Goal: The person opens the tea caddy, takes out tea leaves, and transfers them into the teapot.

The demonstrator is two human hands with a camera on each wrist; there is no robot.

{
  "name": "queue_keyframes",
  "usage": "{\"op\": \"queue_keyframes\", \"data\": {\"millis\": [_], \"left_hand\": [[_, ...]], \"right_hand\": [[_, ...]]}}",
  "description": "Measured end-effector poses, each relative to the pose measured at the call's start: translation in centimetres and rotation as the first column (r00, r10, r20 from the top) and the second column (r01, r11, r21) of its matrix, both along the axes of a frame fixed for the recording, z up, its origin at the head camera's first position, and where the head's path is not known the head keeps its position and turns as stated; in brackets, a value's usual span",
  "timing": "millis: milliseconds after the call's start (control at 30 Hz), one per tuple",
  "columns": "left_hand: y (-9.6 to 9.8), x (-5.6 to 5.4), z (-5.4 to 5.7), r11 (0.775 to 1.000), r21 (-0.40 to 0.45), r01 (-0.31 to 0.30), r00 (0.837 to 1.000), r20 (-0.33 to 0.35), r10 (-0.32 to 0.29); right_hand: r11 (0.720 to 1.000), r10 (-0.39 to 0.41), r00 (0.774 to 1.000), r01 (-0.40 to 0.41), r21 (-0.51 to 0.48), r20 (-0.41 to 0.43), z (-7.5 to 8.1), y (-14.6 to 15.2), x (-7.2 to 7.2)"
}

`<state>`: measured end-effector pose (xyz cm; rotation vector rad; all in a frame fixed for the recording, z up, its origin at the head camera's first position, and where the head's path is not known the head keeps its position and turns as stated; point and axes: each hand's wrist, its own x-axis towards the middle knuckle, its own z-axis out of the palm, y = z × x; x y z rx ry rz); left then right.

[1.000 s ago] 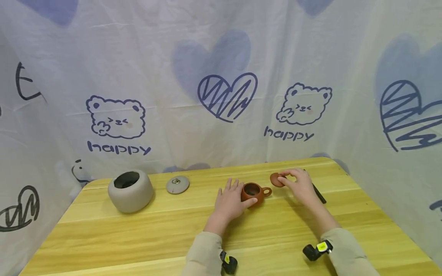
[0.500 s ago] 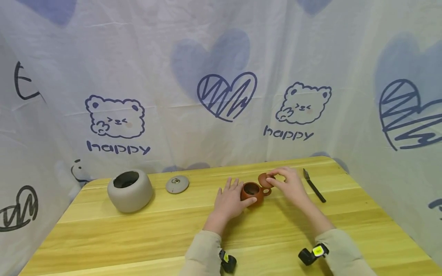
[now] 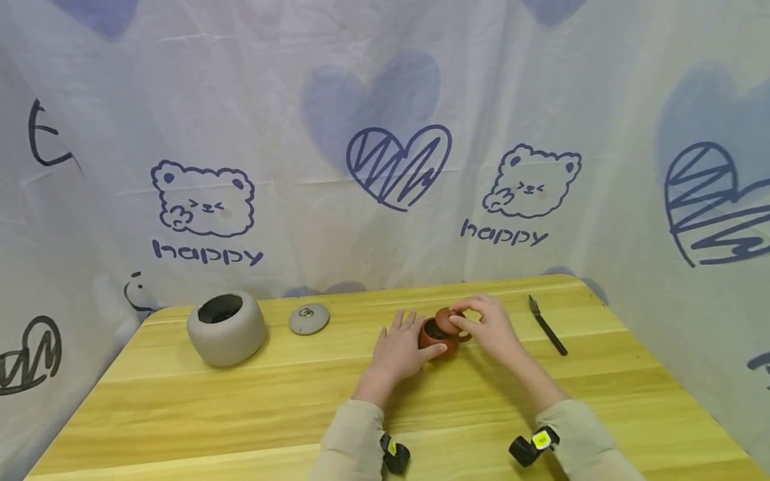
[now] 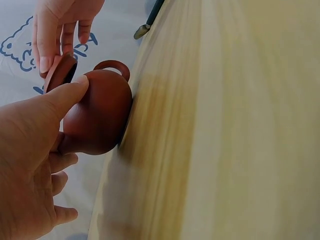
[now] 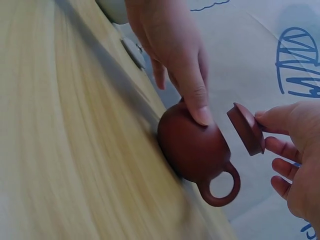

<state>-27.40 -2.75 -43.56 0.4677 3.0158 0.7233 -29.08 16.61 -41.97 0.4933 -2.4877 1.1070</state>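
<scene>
A reddish-brown clay teapot [image 5: 192, 145] stands on the wooden table, its mouth partly uncovered and dark inside. My left hand [image 3: 397, 351] grips its body from the left, the thumb lying on the near side and the other fingers round by the spout [image 4: 70, 144]. The loop handle [image 5: 231, 192] points right. Between thumb and fingertips, my right hand [image 3: 492, 331] pinches the matching lid [image 5: 246, 130] by its top. Tilted, the lid hangs just above the right part of the opening, with a gap showing in the right wrist view. The lid's knob is hidden by my fingers.
A grey round jar [image 3: 227, 337] stands uncovered at the left, with its grey lid [image 3: 309, 319] lying to its right. On the right lies a dark slim tool with a pointed metal tip [image 3: 547, 326]. A printed cloth [image 3: 289, 100] hangs behind the table [image 3: 240, 414].
My right hand has carried the teapot lid leftward, from beside the handle to over the opening. The dark tool has come into full sight. My left hand stays on the teapot.
</scene>
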Motion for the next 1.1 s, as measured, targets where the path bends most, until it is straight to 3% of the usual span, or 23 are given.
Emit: {"op": "queue_keyframes", "data": {"millis": [300,1100], "left_hand": [[0.1,0.0,0.1,1.0,0.012,0.007,1.0,0.003,-0.007],[0.0,0.1,0.2,0.999,0.053,0.007,1.0,0.005,-0.007]], "right_hand": [[1.0,0.014,1.0,-0.013,0.009,-0.022,-0.5,-1.0,-0.4],[0.998,0.031,0.999,-0.032,0.052,0.013,-1.4,-1.9,-0.5]]}}
